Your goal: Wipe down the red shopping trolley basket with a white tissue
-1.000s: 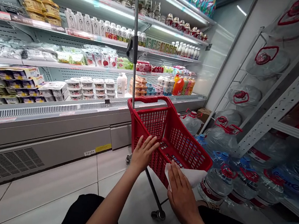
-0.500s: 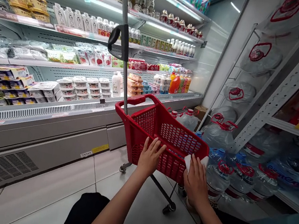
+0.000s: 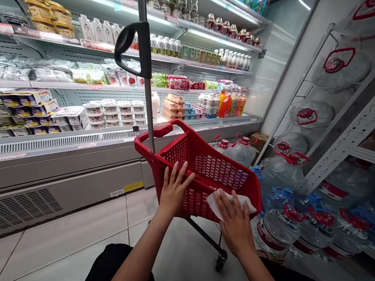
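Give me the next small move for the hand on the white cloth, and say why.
Probably slide the right hand, with the white cloth under its fingers, a little toward the left hand along the side of the red basket. The cloth covers only part near the right end, and the side between the hands is uncovered. The left hand, spread at the rim, could steady the basket.

From ten to twelve o'clock, an open refrigerated case (image 3: pixel 102 144) spans the room, white light strips (image 3: pixel 229 4) glowing under its shelves. Its glass end panel (image 3: pixel 274 50) stands at one o'clock beside a pale wall (image 3: pixel 308 50). A perforated metal rack (image 3: pixel 358 114) leans into view at two o'clock. Glossy light tiles (image 3: pixel 48 242) cover the floor toward seven.
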{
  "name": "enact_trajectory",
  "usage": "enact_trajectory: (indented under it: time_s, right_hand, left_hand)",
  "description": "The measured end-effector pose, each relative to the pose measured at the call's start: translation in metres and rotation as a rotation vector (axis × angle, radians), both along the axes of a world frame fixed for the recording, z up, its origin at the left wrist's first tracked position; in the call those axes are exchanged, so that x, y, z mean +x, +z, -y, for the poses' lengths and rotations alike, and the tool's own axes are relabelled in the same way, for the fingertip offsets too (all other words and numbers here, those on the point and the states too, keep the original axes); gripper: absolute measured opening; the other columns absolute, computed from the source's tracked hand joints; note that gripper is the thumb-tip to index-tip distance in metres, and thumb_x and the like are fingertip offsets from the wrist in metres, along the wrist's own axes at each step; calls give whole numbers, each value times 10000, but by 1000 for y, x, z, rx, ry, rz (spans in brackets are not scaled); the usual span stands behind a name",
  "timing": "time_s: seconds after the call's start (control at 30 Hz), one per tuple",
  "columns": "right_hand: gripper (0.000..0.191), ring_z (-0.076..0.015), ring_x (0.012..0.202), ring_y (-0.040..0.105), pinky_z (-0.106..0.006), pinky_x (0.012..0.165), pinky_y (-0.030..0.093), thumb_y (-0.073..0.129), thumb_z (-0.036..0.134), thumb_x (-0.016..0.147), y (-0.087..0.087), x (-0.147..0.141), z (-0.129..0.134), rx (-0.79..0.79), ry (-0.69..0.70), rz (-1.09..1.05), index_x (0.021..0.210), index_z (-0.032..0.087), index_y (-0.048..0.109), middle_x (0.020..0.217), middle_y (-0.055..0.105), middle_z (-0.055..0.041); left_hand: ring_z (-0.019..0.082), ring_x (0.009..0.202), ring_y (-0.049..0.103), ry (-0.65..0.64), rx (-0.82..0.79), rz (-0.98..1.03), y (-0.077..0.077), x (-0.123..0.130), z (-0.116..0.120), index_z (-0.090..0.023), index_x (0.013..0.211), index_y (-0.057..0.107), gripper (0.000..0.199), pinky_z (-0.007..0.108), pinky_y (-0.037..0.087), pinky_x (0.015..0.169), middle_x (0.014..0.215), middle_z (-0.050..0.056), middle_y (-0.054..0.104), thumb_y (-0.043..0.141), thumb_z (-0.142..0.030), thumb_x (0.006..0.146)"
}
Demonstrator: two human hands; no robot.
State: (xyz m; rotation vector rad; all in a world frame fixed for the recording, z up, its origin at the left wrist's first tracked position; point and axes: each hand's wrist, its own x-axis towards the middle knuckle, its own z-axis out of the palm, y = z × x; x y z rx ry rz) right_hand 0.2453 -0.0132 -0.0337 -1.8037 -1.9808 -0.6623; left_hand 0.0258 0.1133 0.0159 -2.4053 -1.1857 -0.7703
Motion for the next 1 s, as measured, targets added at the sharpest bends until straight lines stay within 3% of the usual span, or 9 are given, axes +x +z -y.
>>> enact_trajectory:
  time_s: [0.13,0.3,0.5,0.6,0.67,0.8,0.9,1.0]
  right_hand:
    - [812,-336,1595,129,-618,1237,262,417,174,973,-18,33,14,46,-75,-73,1680,278,31,1725,239,-17]
    - [796,-339,1559,231,-559,1216,337,408,239,1001,-19,35,-20,82,-121,-189,1677,162,-6,1715,251,-112]
    - [793,-308,1464,391,-537,1233,312,410,168,965,3,-30,-73,111,57,-181,1669,119,49,1623,417,-160]
    - [798,-321,1460,394,-539,1221,328,410,175,961,10,-63,-86,122,122,-182,1663,92,39,1621,414,-180]
    - [803,-312,1458,396,-523,1220,335,413,164,948,12,-65,-87,106,164,-171,1663,98,52,1622,410,-174]
    - [842,-284,1400,448,-479,1225,342,464,145,899,7,-23,-73,35,171,-115,1668,158,120,1559,484,-132]
    - [833,-275,1373,464,-484,1231,327,460,148,906,-5,27,-55,29,85,-85,1670,197,133,1513,518,-111]
    - [774,-273,1368,468,-508,1229,311,416,155,940,-20,72,-37,54,-28,-94,1667,215,156,1481,536,-107]
  left_hand:
    - [378,1601,109,-16,-11,13,4,5,2,-301,1419,595,611,641,64,1298,1592,84,465,628,-104,842]
    - [372,1592,163,-38,-45,29,10,18,8,-264,1392,604,585,683,27,1278,1479,128,532,641,-128,824]
    - [336,1602,144,-43,-66,3,6,24,14,-233,1451,556,601,693,-5,1264,1573,156,473,615,-172,856]
    - [321,1607,124,-31,-55,-20,3,21,13,-202,1524,485,624,679,-24,1267,1626,162,420,585,-235,909]
    - [306,1609,123,-19,-51,-30,2,18,12,-199,1549,456,635,664,-54,1268,1653,150,384,569,-248,927]
    - [282,1610,118,-8,-33,-44,2,9,10,-267,1597,380,740,632,-80,1271,1719,115,239,596,-205,892]
    - [270,1612,107,-19,-23,-46,4,5,10,-308,1625,310,810,617,-63,1278,1740,95,152,602,-179,880]
    - [270,1611,114,-39,-31,-44,5,5,11,-318,1595,367,759,616,-57,1281,1741,78,155,589,-163,886]
